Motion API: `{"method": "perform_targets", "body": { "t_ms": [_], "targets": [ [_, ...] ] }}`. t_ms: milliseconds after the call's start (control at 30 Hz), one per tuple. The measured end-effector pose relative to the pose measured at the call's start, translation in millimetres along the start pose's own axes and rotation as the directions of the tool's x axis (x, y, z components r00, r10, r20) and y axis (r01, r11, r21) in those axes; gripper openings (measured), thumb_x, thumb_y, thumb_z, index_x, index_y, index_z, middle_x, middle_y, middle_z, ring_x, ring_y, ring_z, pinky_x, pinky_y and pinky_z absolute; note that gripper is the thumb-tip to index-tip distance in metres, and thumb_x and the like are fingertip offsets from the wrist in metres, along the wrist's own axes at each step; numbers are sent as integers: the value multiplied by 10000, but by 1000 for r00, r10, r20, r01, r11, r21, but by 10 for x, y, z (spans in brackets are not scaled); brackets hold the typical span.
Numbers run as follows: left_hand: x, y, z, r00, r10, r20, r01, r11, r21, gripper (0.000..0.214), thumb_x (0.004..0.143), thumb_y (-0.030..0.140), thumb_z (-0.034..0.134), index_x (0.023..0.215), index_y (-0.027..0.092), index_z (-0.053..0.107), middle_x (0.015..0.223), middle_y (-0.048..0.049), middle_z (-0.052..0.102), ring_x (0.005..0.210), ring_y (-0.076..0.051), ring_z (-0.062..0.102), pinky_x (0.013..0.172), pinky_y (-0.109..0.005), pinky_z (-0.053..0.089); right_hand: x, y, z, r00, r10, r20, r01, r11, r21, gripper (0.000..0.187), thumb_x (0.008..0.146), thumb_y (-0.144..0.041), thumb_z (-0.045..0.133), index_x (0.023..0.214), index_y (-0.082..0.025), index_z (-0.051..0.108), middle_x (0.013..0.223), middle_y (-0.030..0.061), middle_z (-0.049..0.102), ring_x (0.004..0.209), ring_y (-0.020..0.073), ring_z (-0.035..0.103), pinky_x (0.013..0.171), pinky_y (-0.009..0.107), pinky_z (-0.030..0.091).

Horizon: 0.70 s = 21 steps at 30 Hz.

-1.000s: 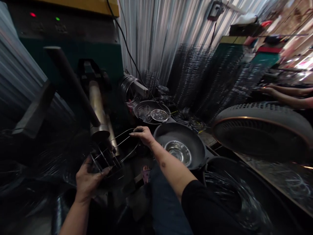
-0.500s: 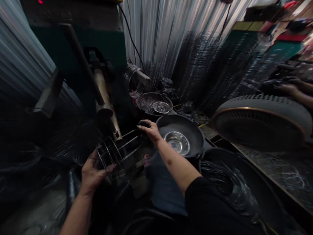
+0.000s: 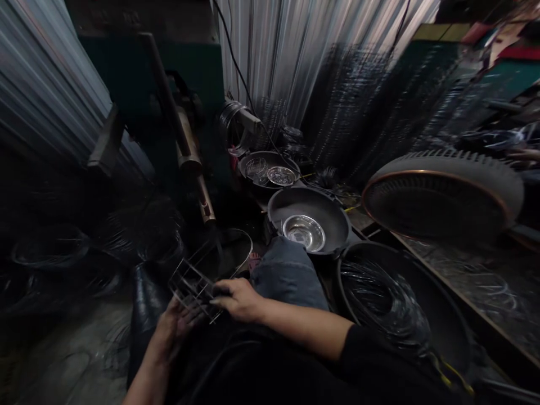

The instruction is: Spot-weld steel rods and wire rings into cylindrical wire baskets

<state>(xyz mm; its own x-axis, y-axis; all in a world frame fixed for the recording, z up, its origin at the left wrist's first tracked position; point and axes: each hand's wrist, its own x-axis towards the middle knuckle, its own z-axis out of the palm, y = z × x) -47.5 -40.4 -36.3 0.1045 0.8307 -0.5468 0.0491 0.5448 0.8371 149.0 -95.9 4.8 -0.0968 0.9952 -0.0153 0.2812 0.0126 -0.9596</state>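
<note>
In the head view, the only one there is, a person sits bent over a wire frame (image 3: 201,292), which is held in the air between the two hands, below the tip of a brass-coloured machine rod (image 3: 205,199). The relation that counts is how the frame lies to hands and rod: its long axis slants from the barred end, low and close to the left hand (image 3: 179,326), up and rightward to a rounded loop that reaches toward the near rim of the middle pan (image 3: 333,214). The right hand (image 3: 238,298) comes at the barred part from the right, thumb and forefinger brought together on its edge wires, and seems to pinch them. The left hand is turned palm inward at the lower left corner of the bars, fingers stretched out along them; whether it grips or merely props the frame cannot be told. Both hands are about equally near the bars, while the loop lies closer to the right one. How far the loop stands in front of or behind the rod is hard to judge. In the middle pan a shiny bowl (image 3: 304,233) sits toward the near rim, its lower edge partly covered by a denim knee (image 3: 291,275). The left fingertips blur into the wires, the right hand covers part of the bars, and the machine's foot sinks into shadow. At the right edge, a blurred forearm (image 3: 525,154), apparently another person's, is cut off.
</note>
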Motion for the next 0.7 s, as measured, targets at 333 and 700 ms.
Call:
{"method": "perform_targets", "body": {
  "t_ms": [333,700],
  "targets": [
    [-147,29,-36,655,720,228,-679,429,596,762,629,529,730,1287,189,549,1179,-152,608,1177,-363,518,1024,-546,396,668,-349,-174,866,475,154,-487,736,471,131,730,-159,642,613,-162,582,378,-69,471,281,70,322,316,190,195],
    [-92,185,292,781,611,127,-594,666,451,1049,550,387,835,1445,330,290,1392,-58,502,1264,-369,465,1035,-610,394,991,-584,-184,872,474,121,-481,786,387,115,719,-181,638,611,-157,608,387,-55,444,355,72,296,386,225,183]
  ]
}}
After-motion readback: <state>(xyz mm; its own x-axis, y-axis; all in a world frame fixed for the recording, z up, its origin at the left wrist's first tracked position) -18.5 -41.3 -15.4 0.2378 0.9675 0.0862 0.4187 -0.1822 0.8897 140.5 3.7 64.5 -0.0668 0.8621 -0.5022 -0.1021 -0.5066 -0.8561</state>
